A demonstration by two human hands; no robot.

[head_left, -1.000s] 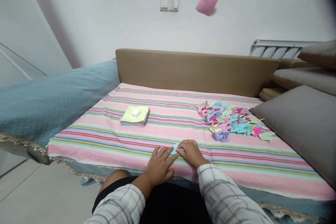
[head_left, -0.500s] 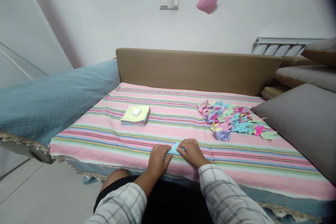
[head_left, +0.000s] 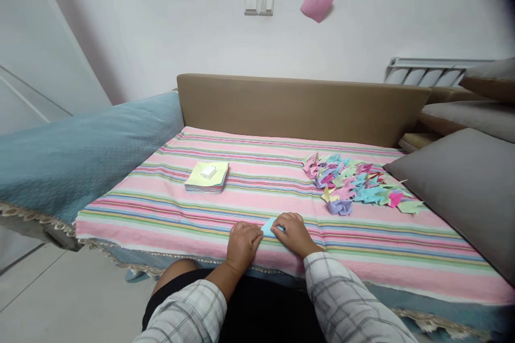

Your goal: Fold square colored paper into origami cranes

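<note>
A small folded piece of light-blue origami paper (head_left: 268, 226) lies on the striped cloth near its front edge, between my two hands. My left hand (head_left: 243, 242) pinches its left end, thumb pressed against the fingers. On the other side, my right hand (head_left: 295, 232) grips the right end with curled fingers, which hide part of the paper. To the far left sits a stack of square paper sheets (head_left: 197, 178), yellow on top, with a small white block (head_left: 208, 172) resting on it. At the right lies a pile of folded paper cranes (head_left: 350, 181) in many colours.
The pink striped cloth (head_left: 257, 155) covers the seat. A brown backrest (head_left: 298, 109) runs along the back, a blue-covered armrest (head_left: 100, 144) stands left, and grey cushions (head_left: 462, 182) are stacked right. A pink note (head_left: 319, 0) and switches (head_left: 259, 4) are on the wall.
My left thumb has moved up from the front edge of the paper and closed against the fingers at its left end. My right hand has stayed nearly still.
</note>
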